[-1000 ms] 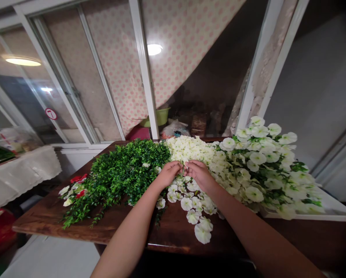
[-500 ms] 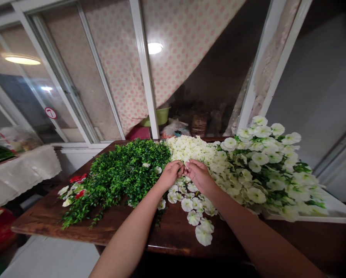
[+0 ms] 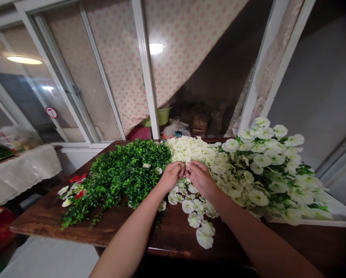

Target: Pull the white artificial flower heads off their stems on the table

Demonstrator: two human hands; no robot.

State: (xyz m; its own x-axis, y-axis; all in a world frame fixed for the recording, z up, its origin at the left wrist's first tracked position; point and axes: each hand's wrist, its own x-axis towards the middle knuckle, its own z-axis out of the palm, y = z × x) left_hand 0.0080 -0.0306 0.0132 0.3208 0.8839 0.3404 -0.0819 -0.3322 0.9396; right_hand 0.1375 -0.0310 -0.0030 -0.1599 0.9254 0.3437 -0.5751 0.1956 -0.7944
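Now your left hand point(image 3: 171, 177) and right hand point(image 3: 200, 178) clench a white blossom point(image 3: 187, 161).
Upper left, a round sign point(image 3: 51, 112) reads 7; green basin point(image 3: 158, 117) at top centre.

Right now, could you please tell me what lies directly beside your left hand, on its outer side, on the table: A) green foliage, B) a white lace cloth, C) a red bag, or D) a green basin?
A: the green foliage spreads on the wooden table right beside the left hand.

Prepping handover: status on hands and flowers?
Left hand, right hand: fingertips meeting at white artificial flowers. Grip unclear. Green foliage beside them. Nothing between hands and flowers.
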